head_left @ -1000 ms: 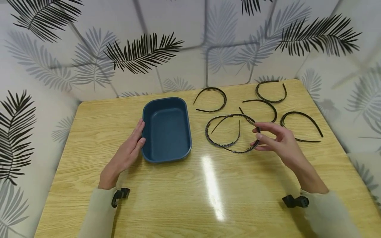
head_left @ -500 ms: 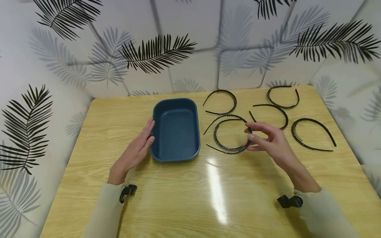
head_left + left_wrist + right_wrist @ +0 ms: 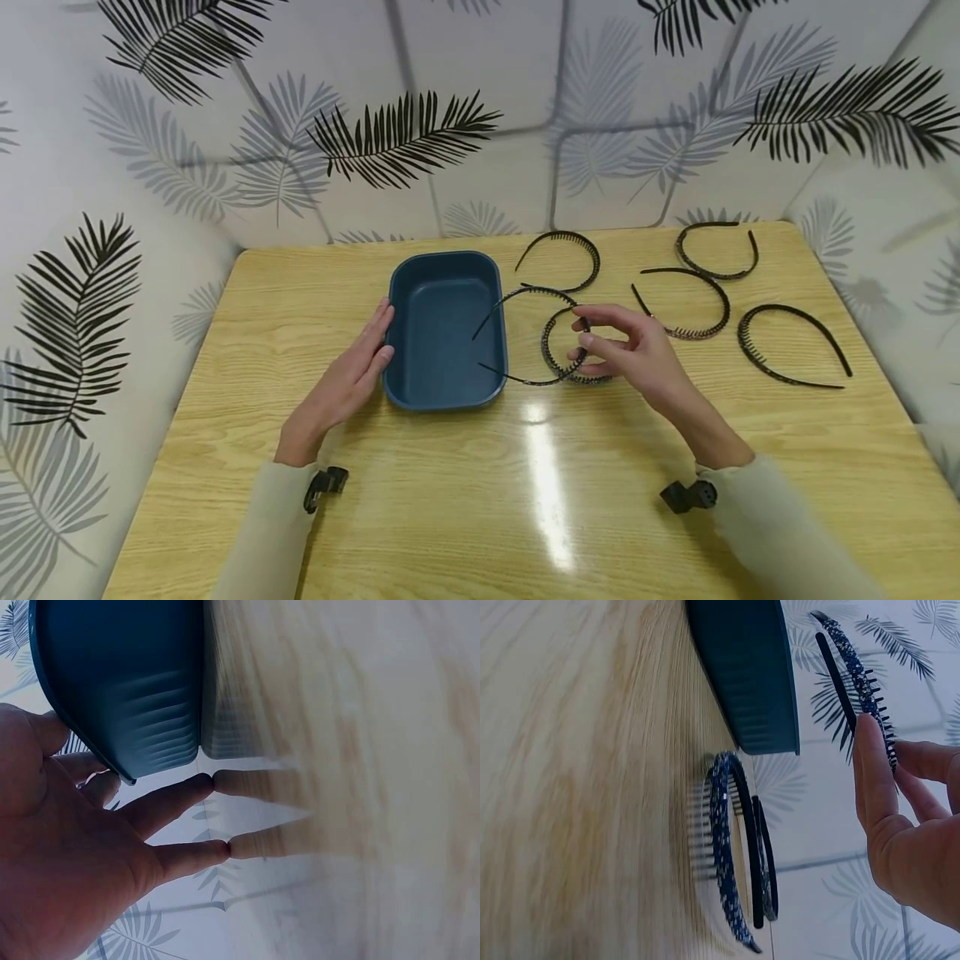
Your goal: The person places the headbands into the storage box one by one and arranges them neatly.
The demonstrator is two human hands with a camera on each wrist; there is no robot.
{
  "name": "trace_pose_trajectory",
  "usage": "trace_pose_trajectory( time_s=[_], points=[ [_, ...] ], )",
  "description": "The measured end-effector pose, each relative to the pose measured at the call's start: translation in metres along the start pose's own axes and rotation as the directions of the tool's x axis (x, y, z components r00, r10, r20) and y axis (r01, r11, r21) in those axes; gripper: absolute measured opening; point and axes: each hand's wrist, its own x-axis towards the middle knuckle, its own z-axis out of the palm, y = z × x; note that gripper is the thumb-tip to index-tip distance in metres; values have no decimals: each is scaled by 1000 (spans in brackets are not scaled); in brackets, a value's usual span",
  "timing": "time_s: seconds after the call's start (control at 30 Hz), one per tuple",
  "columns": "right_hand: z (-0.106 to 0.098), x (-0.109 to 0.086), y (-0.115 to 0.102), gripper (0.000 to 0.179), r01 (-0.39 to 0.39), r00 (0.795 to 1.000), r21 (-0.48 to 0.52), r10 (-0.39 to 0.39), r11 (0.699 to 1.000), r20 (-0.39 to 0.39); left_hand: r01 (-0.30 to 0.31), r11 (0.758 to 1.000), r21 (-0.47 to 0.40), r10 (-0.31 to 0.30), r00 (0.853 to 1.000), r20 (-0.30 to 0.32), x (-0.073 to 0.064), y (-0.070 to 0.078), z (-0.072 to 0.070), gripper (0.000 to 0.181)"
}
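My right hand (image 3: pixel 626 346) pinches a dark speckled toothed headband (image 3: pixel 859 671) at its curved middle, and holds it up above the table. The two ends of this headband reach over the right rim of a dark blue tray (image 3: pixel 390 333). Beneath it, on the table, another speckled headband (image 3: pixel 724 840) lies partly hidden by the hand in the head view. My left hand (image 3: pixel 341 387) rests along the tray's left side with straight fingers. In the left wrist view two of its fingertips (image 3: pixel 202 782) touch the tabletop.
Several more toothed headbands lie to the right: one behind (image 3: pixel 596 262), one in the middle (image 3: pixel 723 308), one at the back right (image 3: pixel 720 275) and one at far right (image 3: pixel 757 354). The wooden table (image 3: pixel 420 500) ends at a leaf-patterned cloth (image 3: pixel 450 183).
My right hand has lifted the headband off the group and carried it left toward the tray. The left hand stays against the tray. The head view has shifted slightly.
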Motion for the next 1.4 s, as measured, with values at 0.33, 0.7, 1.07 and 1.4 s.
trace_pose_trajectory(
  time_s=[0.33, 0.7, 1.07, 1.4],
  points=[
    [27, 27, 0, 41, -21, 1000, 21, 21, 1000, 5, -9, 1000, -1, 9, 1000, -6, 2, 2, 1, 58],
    [50, 57, -3, 44, -15, 999, 26, 14, 1000, 32, -1, 1000, -1, 1, 1000, -4, 5, 3, -2, 58],
    [64, 82, -2, 42, -25, 998, 3, 24, 1000, 64, 5, 1000, -8, -5, 1000, 1, 5, 4, -2, 59],
    [76, 101, -4, 41, -58, 994, -113, 68, 992, 91, 11, 1000, 0, -11, 1000, -4, 1, 1, -2, 59]
  ],
)
